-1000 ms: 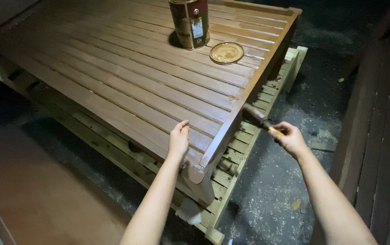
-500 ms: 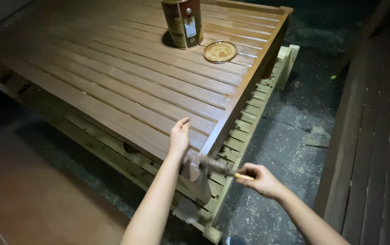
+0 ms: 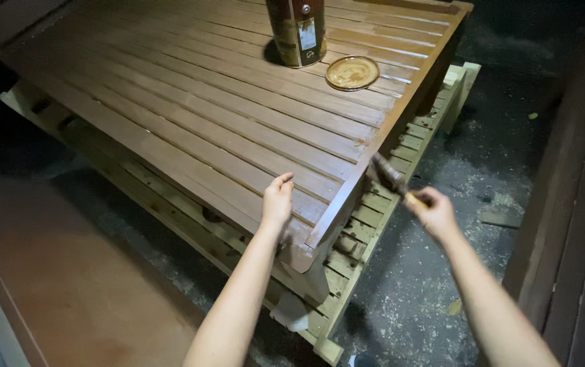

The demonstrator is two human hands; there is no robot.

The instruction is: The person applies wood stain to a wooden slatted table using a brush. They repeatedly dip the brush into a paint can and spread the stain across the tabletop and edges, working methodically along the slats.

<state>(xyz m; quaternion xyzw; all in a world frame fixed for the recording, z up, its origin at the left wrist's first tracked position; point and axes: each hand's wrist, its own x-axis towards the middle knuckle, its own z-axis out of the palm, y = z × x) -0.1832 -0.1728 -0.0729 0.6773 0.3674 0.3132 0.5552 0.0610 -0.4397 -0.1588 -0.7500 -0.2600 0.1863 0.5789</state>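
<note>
A dim workshop or yard is indicated: a stained slatted panel [image 3: 224, 115] is propped on a bare pallet [image 3: 381, 217], a stain can [image 3: 297, 30] is set on top, and sawdust is scattered across concrete floor [image 3: 442, 285].

A slatted brown wooden panel [image 3: 190, 115] lies flat on a pale wooden pallet [image 3: 367, 224], which sits on a dusty concrete floor [image 3: 442, 285]. On the panel's far end stands a tin can [image 3: 297, 30], with its round lid [image 3: 352, 73] lying just beside it.
</note>
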